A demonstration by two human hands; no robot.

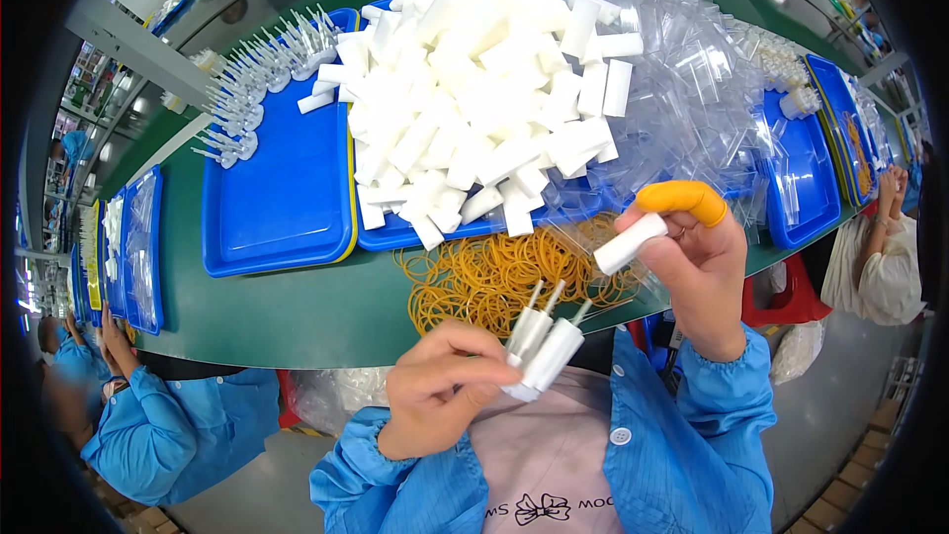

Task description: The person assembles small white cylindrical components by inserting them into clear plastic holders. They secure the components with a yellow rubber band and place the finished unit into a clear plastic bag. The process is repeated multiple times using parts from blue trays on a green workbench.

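the left hand (435, 391) is pinched, thumb and fingertips closed on the base of a pronged piece (544, 361). white sleeves stand around its prongs, whose thin tips poke out past the sleeve ends, tilted up and away from that hand. the right hand (704, 262) is also pinched, thumb and fingers closed on one white tube (631, 242), which points toward the left hand; an orange finger cot (682, 200) covers its index finger. the tube is above and to the right of the pronged piece, apart from it.

just beyond the left hand lies a heap of rubber bands (494, 282) on the green table (287, 311). farther out, past both hands, is a tube pile (474, 109), with clear plastic pieces (682, 89) to its right, beyond the right hand. out to the left of the left hand is a blue tray (282, 222), more pronged pieces (237, 109) standing along its far left side.
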